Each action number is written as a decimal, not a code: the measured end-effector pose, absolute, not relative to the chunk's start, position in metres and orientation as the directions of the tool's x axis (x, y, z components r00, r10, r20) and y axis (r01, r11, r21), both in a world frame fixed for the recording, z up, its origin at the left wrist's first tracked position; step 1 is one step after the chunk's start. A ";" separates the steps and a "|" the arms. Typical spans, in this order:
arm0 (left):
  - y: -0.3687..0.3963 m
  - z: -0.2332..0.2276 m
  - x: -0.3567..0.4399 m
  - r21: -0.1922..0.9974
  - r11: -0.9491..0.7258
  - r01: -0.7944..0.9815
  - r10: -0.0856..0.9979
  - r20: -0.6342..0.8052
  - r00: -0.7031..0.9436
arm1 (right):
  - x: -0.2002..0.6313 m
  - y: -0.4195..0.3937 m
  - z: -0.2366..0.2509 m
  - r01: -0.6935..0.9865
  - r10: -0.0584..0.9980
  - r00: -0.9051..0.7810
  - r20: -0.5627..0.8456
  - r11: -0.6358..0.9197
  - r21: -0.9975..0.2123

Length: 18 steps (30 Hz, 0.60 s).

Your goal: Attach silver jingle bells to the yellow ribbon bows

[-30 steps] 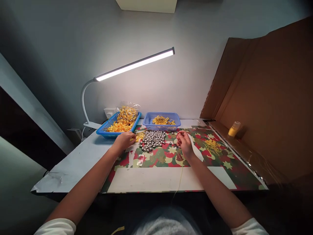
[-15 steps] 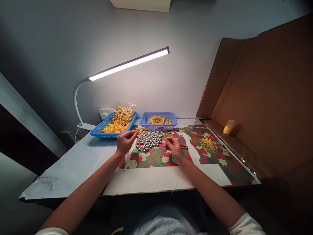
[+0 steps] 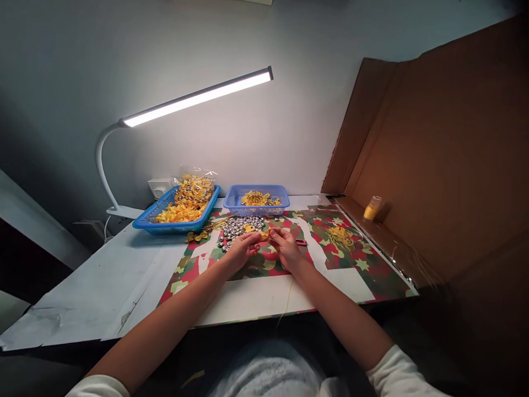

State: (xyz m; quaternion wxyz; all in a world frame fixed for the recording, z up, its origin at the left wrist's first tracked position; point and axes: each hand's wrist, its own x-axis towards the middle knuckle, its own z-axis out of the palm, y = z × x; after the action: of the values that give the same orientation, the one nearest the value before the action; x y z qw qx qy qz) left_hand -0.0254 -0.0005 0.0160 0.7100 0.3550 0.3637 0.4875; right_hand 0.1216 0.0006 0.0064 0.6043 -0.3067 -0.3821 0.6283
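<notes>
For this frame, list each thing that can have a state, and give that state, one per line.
Desk lamp: switched on.
Left blue basket: heaped with yellow bows, a clear bag on top.
Right blue basket: partly filled with yellow pieces.
Silver bells: loose pile on the patterned mat.
Yellow bow: pinched between both hands.
Left hand: fingers closed on the bow.
Right hand: fingers closed on the bow.
Small bottle: upright.

The small yellow piece (image 3: 264, 235) pinched between both hands is too tiny to identify, mostly covered by the fingers (image 3: 254, 238). The thin yellowish string (image 3: 288, 298) vanishes below the desk (image 3: 82, 298) edge.
</notes>
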 end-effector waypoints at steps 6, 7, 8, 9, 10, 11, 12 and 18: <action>-0.006 0.012 -0.022 0.715 0.484 -0.505 0.852 -0.254 0.458 | 0.121 0.000 0.000 -0.446 0.985 -0.110 0.133 0.070 -0.892; -0.007 0.011 -0.021 0.721 0.466 -0.513 0.858 -0.225 0.462 | 0.121 0.000 0.000 -0.425 0.982 -0.112 0.150 0.089 -0.901; -0.008 0.010 -0.021 0.731 0.442 -0.520 0.866 -0.195 0.461 | 0.121 -0.001 0.001 -0.407 0.979 -0.110 0.171 0.113 -0.906; -0.008 0.009 -0.020 0.741 0.413 -0.529 0.877 -0.167 0.451 | 0.121 -0.001 0.002 -0.394 0.975 -0.103 0.196 0.141 -0.908; -0.008 0.009 -0.020 0.752 0.380 -0.539 0.891 -0.141 0.431 | 0.122 -0.002 0.004 -0.385 0.971 -0.092 0.222 0.171 -0.907; -0.008 0.009 -0.020 0.762 0.341 -0.551 0.908 -0.116 0.402 | 0.122 -0.003 0.006 -0.379 0.967 -0.079 0.242 0.195 -0.904; -0.007 0.008 -0.020 0.773 0.298 -0.560 0.926 -0.090 0.368 | 0.123 -0.004 0.008 -0.376 0.965 -0.067 0.253 0.211 -0.902; -0.003 0.006 -0.022 0.849 0.091 -0.521 0.988 -0.011 0.156 | 0.126 -0.006 0.009 -0.383 0.980 -0.039 0.193 0.164 -0.909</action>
State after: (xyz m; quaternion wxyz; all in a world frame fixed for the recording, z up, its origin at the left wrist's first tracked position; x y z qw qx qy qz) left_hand -0.0218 -0.0029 0.0055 0.6664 0.3661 0.3188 0.5659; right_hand 0.1264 -0.0059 0.0092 0.6110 -0.3273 -0.4567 0.5576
